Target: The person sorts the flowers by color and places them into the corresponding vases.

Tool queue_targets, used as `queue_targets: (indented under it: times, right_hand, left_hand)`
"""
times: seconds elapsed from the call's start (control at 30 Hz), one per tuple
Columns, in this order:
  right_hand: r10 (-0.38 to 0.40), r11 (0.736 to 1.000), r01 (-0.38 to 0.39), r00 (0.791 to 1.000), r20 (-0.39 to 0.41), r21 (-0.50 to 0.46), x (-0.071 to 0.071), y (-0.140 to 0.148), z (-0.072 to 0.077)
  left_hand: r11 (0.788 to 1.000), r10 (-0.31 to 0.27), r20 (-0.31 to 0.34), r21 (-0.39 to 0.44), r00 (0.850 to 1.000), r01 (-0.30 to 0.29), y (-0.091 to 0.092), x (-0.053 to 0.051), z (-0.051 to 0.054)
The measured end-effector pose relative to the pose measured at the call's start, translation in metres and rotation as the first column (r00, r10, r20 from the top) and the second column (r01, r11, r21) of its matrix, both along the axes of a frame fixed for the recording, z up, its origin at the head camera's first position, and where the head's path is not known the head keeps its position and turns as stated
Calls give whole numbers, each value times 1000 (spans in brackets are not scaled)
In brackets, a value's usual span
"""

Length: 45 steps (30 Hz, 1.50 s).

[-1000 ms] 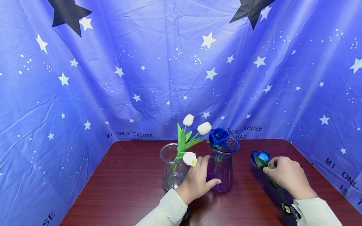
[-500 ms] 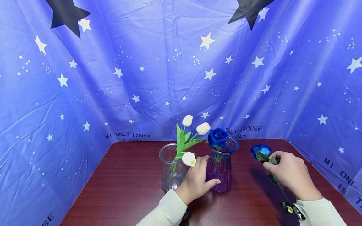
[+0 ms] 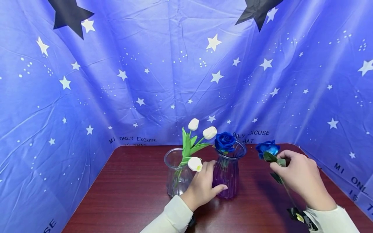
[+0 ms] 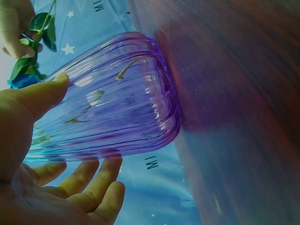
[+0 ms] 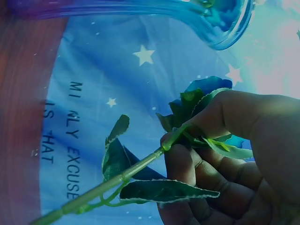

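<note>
A ribbed purple glass vase (image 3: 226, 176) stands upright on the table with one blue rose (image 3: 225, 141) in it. My left hand (image 3: 204, 184) holds this vase, thumb on one side and fingers on the other, as the left wrist view shows. Over the table's right side, my right hand (image 3: 301, 176) pinches a second blue rose (image 3: 267, 149) by its stem (image 5: 101, 190), just below the bloom. Its leafy stem slants down toward my right sleeve. In the right wrist view, the thumb and index finger meet on the stem and a leaf (image 5: 164, 190) hangs beside them.
Left of the purple vase stands a clear glass vase (image 3: 175, 176) holding white tulips (image 3: 209, 132) with green leaves, partly behind my left hand. The dark red table (image 3: 131, 191) ends at a blue star-printed cloth (image 3: 163, 81) at the back and sides.
My right hand has raised the second rose a little off the table, its bloom moving up. My left hand has stayed on the purple vase.
</note>
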State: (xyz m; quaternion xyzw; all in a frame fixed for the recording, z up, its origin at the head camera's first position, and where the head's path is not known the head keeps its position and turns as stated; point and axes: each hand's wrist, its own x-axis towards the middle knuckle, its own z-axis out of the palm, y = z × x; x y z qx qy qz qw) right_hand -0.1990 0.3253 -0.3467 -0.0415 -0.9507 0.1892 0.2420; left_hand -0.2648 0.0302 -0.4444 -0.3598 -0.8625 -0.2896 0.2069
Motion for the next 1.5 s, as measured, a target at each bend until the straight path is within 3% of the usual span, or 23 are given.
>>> queue_targets:
  times: [0.33,0.87,1.07,1.33,1.5]
  right_hand:
    - [1,999,-5,995,-101,-44,5,-5,15]
    - [-33,997,9,955,-296,-83,13,-12,31]
    - [-79,988,21,923,-377,-156,15,-17,35]
    - [-68,983,-33,851,-521,-182,20,-22,38]
    - [-99,966,-60,813,-573,-252,24,-24,41]
  left_hand:
    - [1000,-1,-19,3,1000,1,0,-1,-2]
    - [1000,0,-16,0,1000,0,1,-1,-2]
    - [1000,-6,-8,2,1000,6,1,-1,-3]
    - [1000,2,-24,7,1000,-2,1,-1,-2]
    - [1000,2,-33,3,999,-2,0,-1,-2]
